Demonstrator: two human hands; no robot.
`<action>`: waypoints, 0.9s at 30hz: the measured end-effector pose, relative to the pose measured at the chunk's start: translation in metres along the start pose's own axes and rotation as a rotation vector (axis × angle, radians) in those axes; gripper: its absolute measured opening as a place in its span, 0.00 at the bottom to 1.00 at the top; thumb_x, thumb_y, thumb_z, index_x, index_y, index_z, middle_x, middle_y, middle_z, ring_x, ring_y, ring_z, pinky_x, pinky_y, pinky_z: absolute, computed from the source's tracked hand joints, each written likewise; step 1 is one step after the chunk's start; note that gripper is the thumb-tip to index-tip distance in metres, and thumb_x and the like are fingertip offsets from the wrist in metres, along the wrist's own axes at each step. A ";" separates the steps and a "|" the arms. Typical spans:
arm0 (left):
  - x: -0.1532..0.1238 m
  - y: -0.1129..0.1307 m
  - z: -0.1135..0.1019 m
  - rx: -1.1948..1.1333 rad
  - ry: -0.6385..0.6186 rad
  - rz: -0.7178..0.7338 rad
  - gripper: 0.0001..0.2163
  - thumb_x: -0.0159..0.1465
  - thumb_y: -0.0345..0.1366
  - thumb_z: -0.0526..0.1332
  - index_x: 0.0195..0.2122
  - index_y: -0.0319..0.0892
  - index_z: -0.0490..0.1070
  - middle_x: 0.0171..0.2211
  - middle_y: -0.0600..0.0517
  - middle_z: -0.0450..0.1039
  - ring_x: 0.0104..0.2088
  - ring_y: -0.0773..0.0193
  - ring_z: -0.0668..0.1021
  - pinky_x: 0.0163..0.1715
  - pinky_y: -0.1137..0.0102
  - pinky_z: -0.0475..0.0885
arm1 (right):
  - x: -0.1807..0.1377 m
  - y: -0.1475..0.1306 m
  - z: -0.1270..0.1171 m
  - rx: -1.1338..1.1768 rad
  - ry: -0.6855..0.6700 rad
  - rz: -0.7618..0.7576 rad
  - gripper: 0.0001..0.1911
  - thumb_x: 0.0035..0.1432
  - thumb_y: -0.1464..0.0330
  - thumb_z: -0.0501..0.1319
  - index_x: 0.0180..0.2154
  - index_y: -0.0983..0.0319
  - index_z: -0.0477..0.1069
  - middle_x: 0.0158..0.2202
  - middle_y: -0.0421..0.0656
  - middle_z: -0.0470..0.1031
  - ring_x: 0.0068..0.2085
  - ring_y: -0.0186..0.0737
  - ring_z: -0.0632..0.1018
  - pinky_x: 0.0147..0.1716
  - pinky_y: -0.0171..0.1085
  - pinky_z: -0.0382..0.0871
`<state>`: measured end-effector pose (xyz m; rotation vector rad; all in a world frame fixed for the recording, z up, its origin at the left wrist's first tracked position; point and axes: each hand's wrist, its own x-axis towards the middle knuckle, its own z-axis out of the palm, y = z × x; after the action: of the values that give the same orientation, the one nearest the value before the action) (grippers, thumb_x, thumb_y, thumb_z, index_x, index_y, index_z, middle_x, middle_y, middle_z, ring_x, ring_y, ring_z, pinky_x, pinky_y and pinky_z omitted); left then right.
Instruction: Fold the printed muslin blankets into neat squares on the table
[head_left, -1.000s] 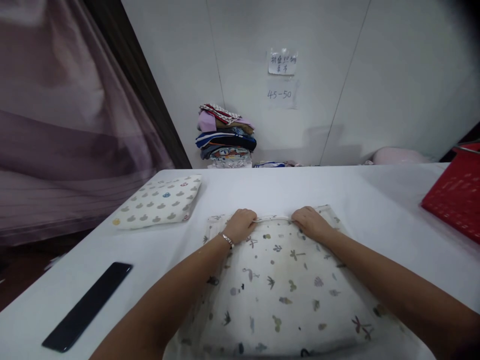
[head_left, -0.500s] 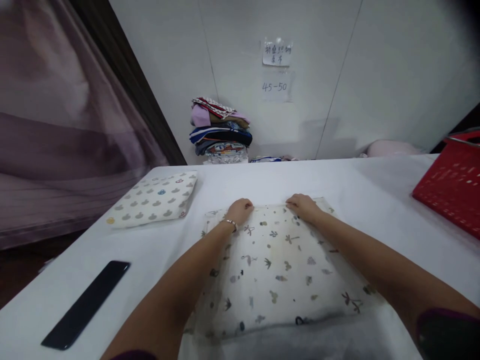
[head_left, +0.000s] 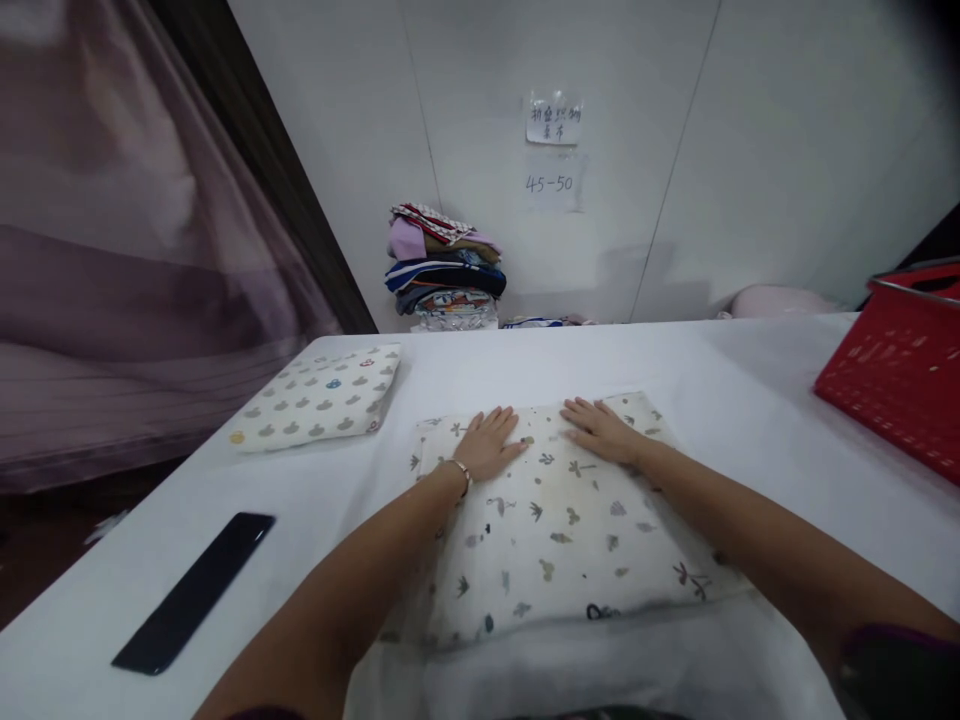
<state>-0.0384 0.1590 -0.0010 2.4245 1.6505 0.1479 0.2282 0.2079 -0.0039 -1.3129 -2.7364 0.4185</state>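
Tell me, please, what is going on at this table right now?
A person rests the left hand and right hand, both open and flat, on the far end of a folded printed cloth lying on the white table. Another folded cloth with a spotted pattern lies to the left, a dark phone nearer the left edge, and a red basket stands at the right.

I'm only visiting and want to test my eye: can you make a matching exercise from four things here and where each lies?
Things: 1 phone; 2 red basket; 3 grey-patterned cloth; 4 plant-print cloth.
Places: a under the left hand and right hand; b right edge of the table; c near left; d far left.
Pairs: 1-c, 2-b, 3-d, 4-a.
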 end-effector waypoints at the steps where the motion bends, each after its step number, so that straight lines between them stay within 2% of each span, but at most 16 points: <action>1: -0.004 -0.002 -0.004 0.006 0.009 -0.006 0.31 0.63 0.55 0.40 0.61 0.42 0.50 0.64 0.48 0.44 0.63 0.57 0.48 0.60 0.57 0.44 | -0.006 0.003 -0.003 0.003 0.025 0.027 0.33 0.61 0.50 0.36 0.61 0.59 0.50 0.64 0.44 0.43 0.64 0.45 0.44 0.59 0.51 0.41; 5: -0.036 -0.021 -0.011 0.095 0.139 -0.106 0.31 0.62 0.55 0.43 0.61 0.40 0.52 0.63 0.46 0.44 0.63 0.55 0.47 0.60 0.54 0.41 | -0.045 0.020 -0.004 -0.084 0.148 0.150 0.33 0.61 0.50 0.37 0.62 0.59 0.48 0.64 0.44 0.42 0.64 0.45 0.42 0.60 0.51 0.38; 10: -0.055 -0.042 -0.011 0.048 0.091 -0.211 0.28 0.62 0.53 0.46 0.59 0.41 0.56 0.62 0.46 0.48 0.62 0.54 0.51 0.59 0.52 0.44 | -0.069 0.034 0.006 -0.069 0.094 0.242 0.32 0.59 0.50 0.42 0.60 0.58 0.52 0.64 0.44 0.45 0.63 0.47 0.46 0.59 0.53 0.41; 12: -0.060 -0.044 -0.017 -0.015 0.141 -0.279 0.27 0.62 0.50 0.47 0.58 0.41 0.57 0.62 0.46 0.48 0.62 0.55 0.52 0.59 0.53 0.46 | -0.074 0.036 0.003 0.029 0.169 0.299 0.31 0.59 0.51 0.45 0.59 0.58 0.56 0.64 0.43 0.46 0.63 0.47 0.47 0.59 0.52 0.42; 14: -0.073 -0.046 -0.026 -0.073 0.261 -0.371 0.25 0.61 0.48 0.49 0.56 0.39 0.60 0.62 0.44 0.51 0.61 0.54 0.55 0.58 0.57 0.51 | -0.086 0.039 -0.005 0.122 0.291 0.397 0.30 0.58 0.52 0.46 0.58 0.61 0.58 0.63 0.45 0.48 0.62 0.48 0.50 0.59 0.49 0.46; 16: -0.096 -0.047 -0.034 -0.158 0.347 -0.494 0.25 0.60 0.48 0.51 0.54 0.38 0.62 0.59 0.42 0.57 0.56 0.53 0.64 0.54 0.60 0.59 | -0.108 0.043 -0.012 0.210 0.362 0.524 0.31 0.58 0.53 0.47 0.57 0.64 0.59 0.59 0.50 0.58 0.57 0.50 0.62 0.54 0.46 0.58; 18: -0.125 -0.046 -0.038 -0.331 0.322 -0.659 0.27 0.59 0.49 0.52 0.54 0.37 0.62 0.52 0.41 0.65 0.45 0.55 0.73 0.44 0.63 0.68 | -0.134 0.045 -0.017 0.356 0.315 0.650 0.33 0.55 0.53 0.50 0.57 0.65 0.59 0.50 0.52 0.69 0.45 0.49 0.74 0.42 0.44 0.69; 20: -0.150 -0.041 -0.039 -0.567 0.223 -0.818 0.30 0.57 0.52 0.53 0.55 0.36 0.59 0.41 0.43 0.71 0.32 0.60 0.76 0.31 0.67 0.71 | -0.157 0.044 -0.019 0.534 0.229 0.754 0.35 0.51 0.52 0.55 0.56 0.64 0.59 0.44 0.51 0.73 0.34 0.46 0.77 0.32 0.41 0.72; 23: -0.168 -0.030 -0.039 -0.792 0.130 -0.927 0.32 0.55 0.52 0.56 0.54 0.34 0.58 0.25 0.51 0.70 0.21 0.65 0.72 0.20 0.72 0.66 | -0.174 0.037 -0.020 0.643 0.140 0.874 0.37 0.45 0.49 0.60 0.53 0.65 0.64 0.43 0.54 0.73 0.33 0.47 0.77 0.27 0.40 0.72; 27: -0.171 -0.020 -0.043 -0.785 0.074 -0.953 0.26 0.52 0.52 0.59 0.44 0.35 0.67 0.17 0.55 0.64 0.17 0.66 0.68 0.18 0.72 0.63 | -0.175 0.025 -0.025 0.675 0.065 0.942 0.36 0.41 0.45 0.61 0.46 0.63 0.70 0.42 0.56 0.74 0.35 0.51 0.77 0.26 0.42 0.73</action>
<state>-0.1286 0.0120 0.0414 0.9666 2.0536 0.5840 0.3623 0.0925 0.0214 -2.1630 -1.4803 1.1675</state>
